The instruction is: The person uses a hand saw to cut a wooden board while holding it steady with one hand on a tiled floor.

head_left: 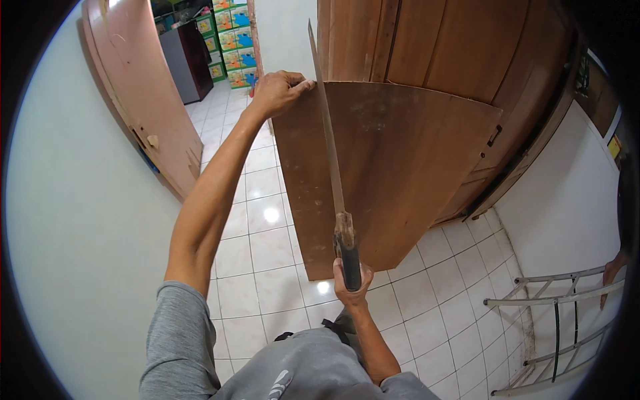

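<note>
- While the right hand (353,280) clasps the saw (335,177), its blade points just short of twelve o'clock, overlapping the brown board (393,160)'s top edge.
- Nearer that crossing, the left hand (281,92) pinches the edge at the blade's nine o'clock.

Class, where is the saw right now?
In the head view, the saw is near the middle, handle in the right hand, blade pointing away over the board, beside the left hand.

Right grip (353,296) on handsaw (333,157), left grip (279,93) at board (400,160) edge
</note>
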`<act>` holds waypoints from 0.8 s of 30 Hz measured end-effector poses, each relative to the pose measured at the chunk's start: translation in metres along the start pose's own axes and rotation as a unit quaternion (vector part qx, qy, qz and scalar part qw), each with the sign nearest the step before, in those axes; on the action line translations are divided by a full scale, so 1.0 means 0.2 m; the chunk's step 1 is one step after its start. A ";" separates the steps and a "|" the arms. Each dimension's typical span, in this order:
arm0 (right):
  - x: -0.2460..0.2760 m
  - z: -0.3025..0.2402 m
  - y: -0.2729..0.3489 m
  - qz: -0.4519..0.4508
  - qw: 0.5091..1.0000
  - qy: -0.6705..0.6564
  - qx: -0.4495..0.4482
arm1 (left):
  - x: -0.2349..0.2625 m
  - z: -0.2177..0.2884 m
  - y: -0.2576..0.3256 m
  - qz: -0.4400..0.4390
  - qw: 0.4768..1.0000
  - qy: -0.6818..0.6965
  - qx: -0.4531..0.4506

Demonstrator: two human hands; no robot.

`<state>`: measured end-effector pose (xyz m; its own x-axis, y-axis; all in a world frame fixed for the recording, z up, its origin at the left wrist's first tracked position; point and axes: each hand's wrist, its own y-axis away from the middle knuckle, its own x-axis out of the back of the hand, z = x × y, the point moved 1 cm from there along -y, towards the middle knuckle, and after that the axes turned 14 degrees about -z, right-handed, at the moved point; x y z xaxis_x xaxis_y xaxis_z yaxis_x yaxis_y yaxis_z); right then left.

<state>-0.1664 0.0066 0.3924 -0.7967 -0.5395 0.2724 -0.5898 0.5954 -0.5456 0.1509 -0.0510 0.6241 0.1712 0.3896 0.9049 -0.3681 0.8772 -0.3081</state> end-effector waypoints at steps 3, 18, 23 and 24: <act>-0.06 0.05 -0.04 0.005 0.997 -0.002 0.071 | -0.01 -0.05 -0.06 0.017 0.999 0.026 -0.034; -0.04 -0.08 0.04 0.001 0.998 0.029 0.063 | 0.01 -0.02 -0.02 0.037 0.998 -0.034 -0.047; 0.13 -0.10 0.05 -0.008 0.998 -0.042 -0.037 | 0.02 0.02 0.01 -0.013 0.994 -0.105 -0.016; 0.14 -0.11 0.02 0.009 0.999 -0.047 -0.022 | 0.02 0.02 0.00 -0.006 0.994 -0.103 -0.017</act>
<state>-0.1931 0.0063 0.4154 -0.7925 -0.5810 0.1855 -0.5822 0.6301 -0.5138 0.1484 -0.0499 0.6286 -0.0178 0.3170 0.9483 -0.3364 0.8912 -0.3042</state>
